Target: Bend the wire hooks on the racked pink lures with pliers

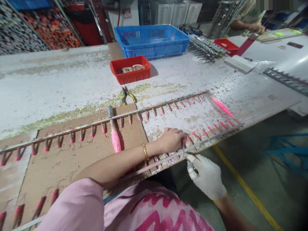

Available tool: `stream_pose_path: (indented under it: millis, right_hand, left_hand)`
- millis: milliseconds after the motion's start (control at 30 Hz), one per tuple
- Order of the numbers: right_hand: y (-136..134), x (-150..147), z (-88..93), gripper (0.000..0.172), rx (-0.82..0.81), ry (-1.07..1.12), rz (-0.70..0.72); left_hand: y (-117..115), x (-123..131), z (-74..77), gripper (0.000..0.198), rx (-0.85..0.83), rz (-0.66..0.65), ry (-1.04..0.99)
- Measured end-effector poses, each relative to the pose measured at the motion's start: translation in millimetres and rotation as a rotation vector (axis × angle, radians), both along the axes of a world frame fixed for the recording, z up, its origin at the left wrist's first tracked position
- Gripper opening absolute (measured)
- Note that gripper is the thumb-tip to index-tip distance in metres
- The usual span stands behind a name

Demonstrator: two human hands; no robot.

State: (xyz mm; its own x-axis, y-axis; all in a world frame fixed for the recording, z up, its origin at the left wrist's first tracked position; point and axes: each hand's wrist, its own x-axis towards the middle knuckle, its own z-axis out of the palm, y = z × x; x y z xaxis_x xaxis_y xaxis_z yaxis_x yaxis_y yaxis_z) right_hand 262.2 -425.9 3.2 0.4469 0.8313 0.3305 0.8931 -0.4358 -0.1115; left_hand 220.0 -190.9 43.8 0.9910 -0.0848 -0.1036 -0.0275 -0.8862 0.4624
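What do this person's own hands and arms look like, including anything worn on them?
The left hand is ungloved, with a gold-coloured bracelet at the wrist and a pale pink sleeve ending near the elbow. The right hand wears a white glove; no sleeve shows on that arm.

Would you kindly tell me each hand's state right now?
Left hand: at the pink pieces; grip unclear.
Right hand: gloved, partly curled; grip unclear.

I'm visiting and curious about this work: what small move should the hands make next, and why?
Perhaps the left hand should shift to the next pink piece along the near rail: it is at that row now, and the gloved right hand is close by, just outside the rail.
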Motion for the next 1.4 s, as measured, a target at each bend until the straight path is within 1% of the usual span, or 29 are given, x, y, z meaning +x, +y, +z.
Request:
stream_pose_path:
  millis: [67,133,167,267,333,400,433,533,567,700,800,833,967,1100,1167,1233,1300,1333,1400]
  right_hand:
    - [-0.1,-0.1,0.2,0.033,0.014,-0.006,-0.016]
    - [-0.5,0.3,0.4,0.031,0.036,-0.014,-0.088]
    - [-0.7,0.4,0.7,0.031,0.034,-0.012,-0.101]
    - [-0.7,0.3,2.1,0.036,-0.009,0.004,-0.014]
    - [-0.3,1.0,3.1,0.033,-0.004,-0.011,-0.018]
    - [-0.2,2.3,4.1,0.03,0.021,-0.035,-0.084]
    - [-0.2,2.8,4.5,0.03,0.028,-0.038,-0.093]
    - [-0.4,3.0,5.1,0.035,0.008,-0.027,-0.005]
    - [-0.5,2.9,4.9,0.035,0.007,-0.028,0.001]
    - [-1.8,2.9,3.5,0.03,0.024,-0.045,-0.091]
    - [-2.5,3.0,2.7,0.036,-0.008,-0.015,-0.025]
    - [-2.6,3.4,2.5,0.035,-0.015,-0.013,-0.026]
    - [-2.8,3.9,3.7,0.03,0.008,-0.049,-0.11]
    - [-3.2,-3.9,10.4,0.032,0.028,0.007,-0.012]
    - [-3.8,-9.3,14.7,0.031,0.031,0.013,0.0]
    - [-4.0,-15.1,18.1,0.031,0.023,0.019,0.0]
    - [-2.2,-22.8,20.3,0.032,0.008,0.042,0.046]
    - [-0.1,-27.5,21.0,0.033,0.003,0.059,0.082]
    - [6.8,-38.1,22.1,0.033,-0.004,0.085,0.151]
  left_hand:
    - [0.4,0.5,0.0,0.031,0.002,0.001,-0.002]
    - [0.7,0.7,0.0,0.03,0.007,-0.011,0.001]
    - [0.9,0.7,0.0,0.03,0.008,-0.015,0.002]
    - [1.1,0.5,-0.5,0.033,0.004,-0.003,-0.001]
    - [1.2,0.4,-1.3,0.034,0.0,0.005,-0.004]
    - [1.4,0.4,-2.5,0.033,0.002,-0.005,-0.004]
    - [1.5,0.4,-3.0,0.033,0.003,-0.012,-0.004]
    - [1.9,0.6,-3.7,0.034,0.002,-0.014,-0.002]
    - [2.1,0.6,-3.5,0.035,0.0,-0.011,-0.001]
    - [3.3,0.2,-1.5,0.037,-0.016,-0.028,0.013]
    - [4.2,-0.3,-0.3,0.039,-0.026,-0.032,0.015]
    - [4.4,-0.4,-0.2,0.039,-0.027,-0.027,0.014]
    - [3.8,-0.6,-1.3,0.04,-0.029,-0.037,0.012]
    - [7.9,-3.9,1.0,0.038,-0.013,-0.045,-0.005]
    - [15.4,-10.2,4.4,0.035,0.057,-0.025,-0.028]
    - [26.2,-20.0,7.2,0.033,0.168,0.009,-0.048]
    - [36.5,-31.7,7.6,0.028,0.258,0.037,-0.044]
    - [40.1,-37.2,6.9,0.024,0.28,0.043,-0.031]
    - [42.6,-45.9,4.7,0.022,0.271,0.022,0.001]
